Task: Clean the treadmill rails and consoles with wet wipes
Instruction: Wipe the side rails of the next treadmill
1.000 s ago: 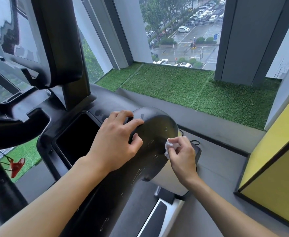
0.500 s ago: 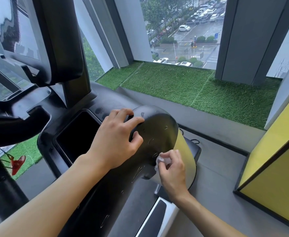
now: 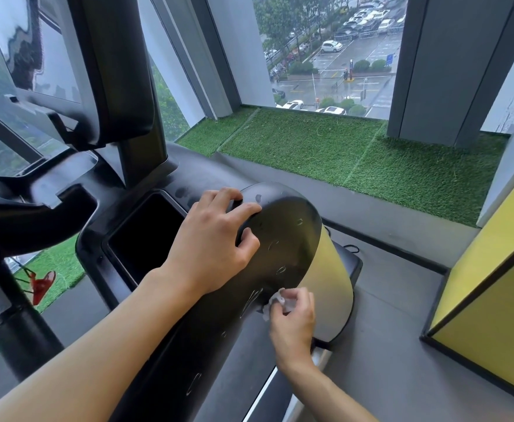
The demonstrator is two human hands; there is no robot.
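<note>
where the right hand (image 3: 292,324) works, its fingers are curled round a wet wipe (image 3: 275,303), bunched into a small white wad and pressed to the lower edge of the black handrail shroud (image 3: 283,239).

item: wet wipe. light, soft, presumably damp. judged to crumple and fold under any pressure, so a fingertip pinch with the wad backed by the pads suits it better than a flat palm. may snag or tear if dragged hard over an edge.

left hand (image 3: 216,248): laid over the top of the same shroud, fingers bent over its upper curve, thumb on the near face, gripping it, apparently as a brace.

item: handrail shroud. looks like rigid moulded plastic, fixed in place, smooth and faintly glossy, marked with pale scuffs and smears. judged not to shift under wiping. where wetted it may be slippery to hold.

adjoining: pale side panel (image 3: 325,284) on the shroud's right face, just beside the wipe. recessed console tray (image 3: 146,236) left of the left hand. console upright (image 3: 118,71) above that.

further out: red safety clip (image 3: 44,286) hanging low at left. grey floor (image 3: 386,345). artificial grass ledge (image 3: 340,150) under the window (image 3: 334,56). yellow partition (image 3: 493,284) at right.
</note>
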